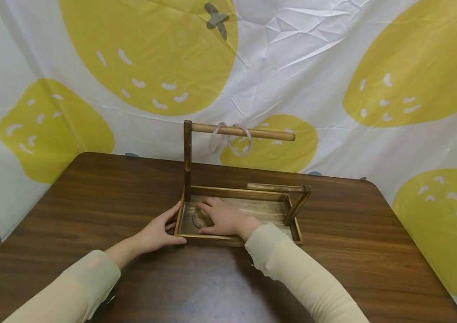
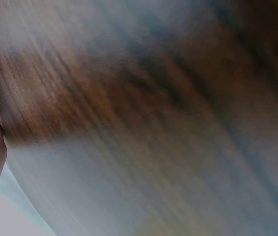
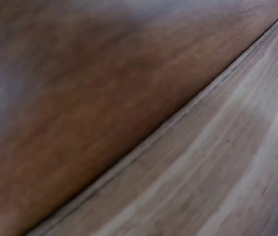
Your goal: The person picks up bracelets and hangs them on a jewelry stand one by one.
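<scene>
A wooden jewelry stand [image 1: 188, 157] with a shallow tray base stands on the table. My left hand [image 1: 153, 233] grips the tray's left end, thumb at the front corner and fingers along the side; part of that hand enters the left wrist view at its left edge. Inside the tray, a clear purplish bangle [image 1: 194, 220] lies flat near the left end. My right hand [image 1: 222, 217] arches over it, fingertips at its far rim and thumb at its near rim, hiding its right part. Two pale pink bangles [image 1: 248, 143] hang from the upper bar [image 1: 273, 133].
A shorter, lower bar [image 1: 274, 187] on a post rises at the tray's right end. The brown wooden table [image 1: 131, 287] extends around the stand. Behind it hangs a white cloth [image 1: 293, 36] with large yellow fruit prints. In the right wrist view, the tray's wooden side [image 3: 202, 167] meets the tabletop.
</scene>
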Motion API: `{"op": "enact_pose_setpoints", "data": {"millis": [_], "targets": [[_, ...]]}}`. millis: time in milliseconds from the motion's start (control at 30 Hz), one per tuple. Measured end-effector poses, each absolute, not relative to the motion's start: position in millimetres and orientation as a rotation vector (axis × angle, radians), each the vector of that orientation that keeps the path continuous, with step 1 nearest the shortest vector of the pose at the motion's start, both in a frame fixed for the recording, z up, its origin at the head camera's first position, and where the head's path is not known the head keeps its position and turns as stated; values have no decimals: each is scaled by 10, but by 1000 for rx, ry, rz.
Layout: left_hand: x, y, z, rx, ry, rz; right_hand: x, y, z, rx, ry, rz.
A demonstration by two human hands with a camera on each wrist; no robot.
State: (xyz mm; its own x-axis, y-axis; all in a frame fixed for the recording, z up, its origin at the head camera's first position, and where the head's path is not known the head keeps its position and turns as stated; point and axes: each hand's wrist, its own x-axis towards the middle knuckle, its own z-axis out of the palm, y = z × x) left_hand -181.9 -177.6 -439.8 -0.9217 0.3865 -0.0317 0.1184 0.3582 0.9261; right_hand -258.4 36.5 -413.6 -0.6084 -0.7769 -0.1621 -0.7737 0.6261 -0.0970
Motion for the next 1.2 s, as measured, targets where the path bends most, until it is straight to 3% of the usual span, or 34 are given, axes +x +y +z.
{"op": "enact_pose_setpoints", "data": {"millis": [1200], "targets": [[-1820,-1766,-4401,438,2392,1583,-2615,402,-4081,-1340,2704,-25]]}}
